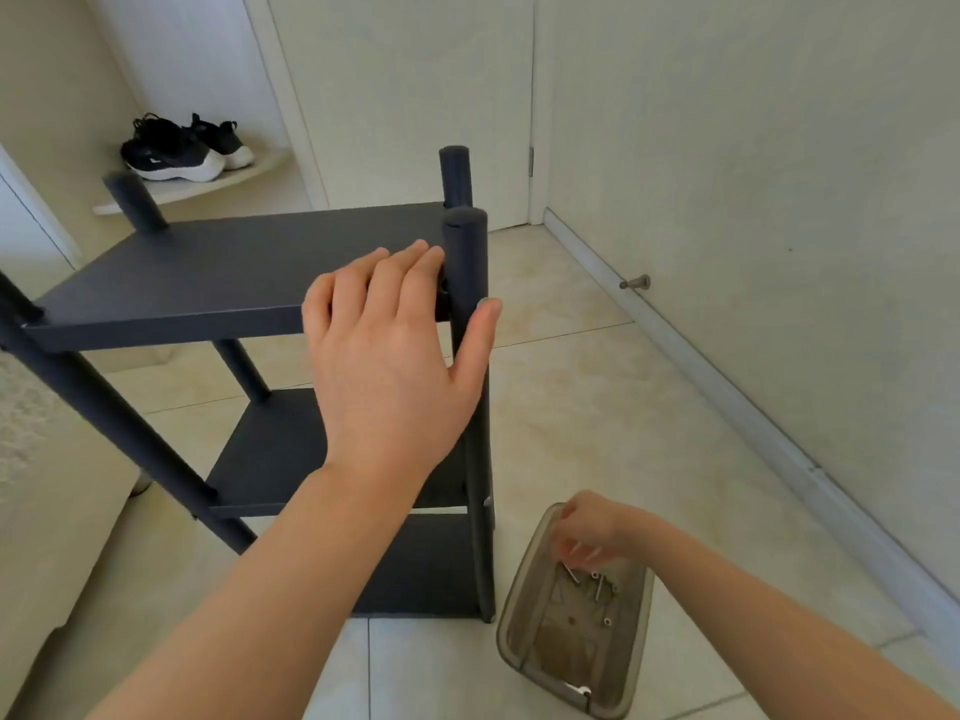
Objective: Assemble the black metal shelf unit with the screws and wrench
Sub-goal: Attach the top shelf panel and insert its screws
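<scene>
The black metal shelf unit (pixel 208 272) stands on the tiled floor with three shelves between round posts. My left hand (pixel 384 356) rests on the top shelf at its front right corner. Its fingers lie straight on the shelf and the thumb touches the far side of the front right post (pixel 465 236). My right hand (pixel 587 527) reaches down into a translucent grey tray (pixel 511 615) on the floor to the right of the unit. Its fingertips pinch one screw at the tray's far end. Several more loose screws (pixel 600 584) lie beside it in the tray.
A pale sofa edge (pixel 47 511) runs along the left. Black sneakers (pixel 176 148) sit on a low ledge at the back left. A white door (pixel 415 96) and a wall with a doorstop (pixel 636 283) close the right side. A small pale item (pixel 581 691) lies in the tray's near corner.
</scene>
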`<action>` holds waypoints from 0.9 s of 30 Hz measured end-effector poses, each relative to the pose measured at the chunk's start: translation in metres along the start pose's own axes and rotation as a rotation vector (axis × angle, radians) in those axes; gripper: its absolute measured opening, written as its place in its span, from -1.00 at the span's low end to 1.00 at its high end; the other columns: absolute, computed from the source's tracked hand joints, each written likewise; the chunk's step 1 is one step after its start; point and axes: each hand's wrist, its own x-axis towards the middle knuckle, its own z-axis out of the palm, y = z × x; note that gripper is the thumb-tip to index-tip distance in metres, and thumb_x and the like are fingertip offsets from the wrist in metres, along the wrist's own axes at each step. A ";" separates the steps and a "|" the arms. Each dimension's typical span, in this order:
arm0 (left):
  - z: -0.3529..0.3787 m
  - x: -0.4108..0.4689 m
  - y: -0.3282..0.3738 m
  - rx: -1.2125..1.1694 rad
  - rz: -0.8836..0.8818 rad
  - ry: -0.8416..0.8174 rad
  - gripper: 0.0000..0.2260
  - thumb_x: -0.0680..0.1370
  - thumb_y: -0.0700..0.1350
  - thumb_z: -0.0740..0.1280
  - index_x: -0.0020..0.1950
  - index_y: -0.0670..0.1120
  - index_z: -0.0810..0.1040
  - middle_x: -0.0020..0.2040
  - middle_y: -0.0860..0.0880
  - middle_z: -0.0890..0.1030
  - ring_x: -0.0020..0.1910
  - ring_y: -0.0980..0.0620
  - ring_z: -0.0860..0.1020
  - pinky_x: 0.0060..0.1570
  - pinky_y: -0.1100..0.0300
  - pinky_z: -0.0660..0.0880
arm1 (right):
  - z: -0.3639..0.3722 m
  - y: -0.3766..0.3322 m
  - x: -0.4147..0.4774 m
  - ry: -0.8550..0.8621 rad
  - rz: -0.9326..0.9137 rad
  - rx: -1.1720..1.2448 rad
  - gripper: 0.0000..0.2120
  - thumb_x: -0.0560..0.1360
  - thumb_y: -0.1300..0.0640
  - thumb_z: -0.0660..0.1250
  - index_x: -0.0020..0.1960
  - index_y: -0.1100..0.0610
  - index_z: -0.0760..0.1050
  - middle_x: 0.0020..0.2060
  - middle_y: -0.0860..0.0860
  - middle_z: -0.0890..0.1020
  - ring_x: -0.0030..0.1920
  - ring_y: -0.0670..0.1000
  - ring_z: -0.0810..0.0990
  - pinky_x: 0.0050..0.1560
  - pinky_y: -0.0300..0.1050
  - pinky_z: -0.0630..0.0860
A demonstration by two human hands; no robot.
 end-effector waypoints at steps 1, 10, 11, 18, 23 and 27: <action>0.000 0.000 -0.001 0.000 0.004 0.001 -0.48 0.65 0.24 0.10 0.30 -0.11 0.58 0.25 -0.06 0.63 0.32 -0.12 0.50 0.37 -0.01 0.21 | 0.006 0.009 0.008 0.005 0.008 -0.005 -0.80 0.56 0.22 0.22 -0.01 0.30 0.58 -0.11 0.18 0.68 -0.24 0.07 0.64 -0.18 -0.09 0.59; 0.002 -0.001 0.002 0.002 -0.009 0.016 -0.49 0.65 0.24 0.10 0.30 -0.10 0.58 0.24 -0.04 0.62 0.29 -0.12 0.50 0.35 -0.01 0.23 | 0.055 0.057 0.067 0.025 0.048 -0.240 -0.78 0.59 0.23 0.18 0.21 0.22 0.45 0.12 0.17 0.58 0.10 0.14 0.60 -0.04 -0.11 0.54; 0.003 -0.001 0.001 0.012 -0.007 0.022 -0.48 0.65 0.24 0.09 0.29 -0.10 0.58 0.23 -0.03 0.62 0.28 -0.12 0.50 0.35 -0.02 0.24 | 0.058 0.059 0.072 0.024 0.043 -0.302 -0.73 0.61 0.18 0.19 0.26 0.25 0.46 0.18 0.16 0.58 0.15 0.14 0.59 -0.01 -0.12 0.51; 0.008 -0.005 0.001 0.034 0.008 0.063 -0.50 0.66 0.22 0.10 0.26 -0.12 0.60 0.18 -0.05 0.63 0.22 -0.14 0.52 0.32 -0.04 0.27 | 0.074 0.097 0.089 0.131 0.063 -0.795 -0.67 0.64 0.22 0.08 0.35 0.14 0.43 0.31 0.14 0.51 0.33 0.19 0.42 0.27 0.01 0.45; 0.011 -0.003 0.001 0.042 -0.001 0.092 -0.50 0.66 0.22 0.08 0.21 -0.11 0.61 0.13 -0.04 0.63 0.17 -0.12 0.53 0.31 -0.01 0.28 | 0.084 0.102 0.090 0.185 0.065 -0.999 -0.67 0.65 0.22 0.09 0.35 0.10 0.47 0.29 0.10 0.54 0.40 0.21 0.33 0.31 0.01 0.35; 0.013 -0.005 0.000 0.042 0.009 0.115 -0.50 0.66 0.22 0.08 0.18 -0.12 0.62 0.12 -0.04 0.64 0.14 -0.12 0.53 0.31 0.01 0.28 | 0.088 0.109 0.095 0.191 0.042 -1.060 -0.69 0.64 0.14 0.11 0.30 0.05 0.52 0.26 0.05 0.57 0.37 0.18 0.35 0.24 -0.02 0.35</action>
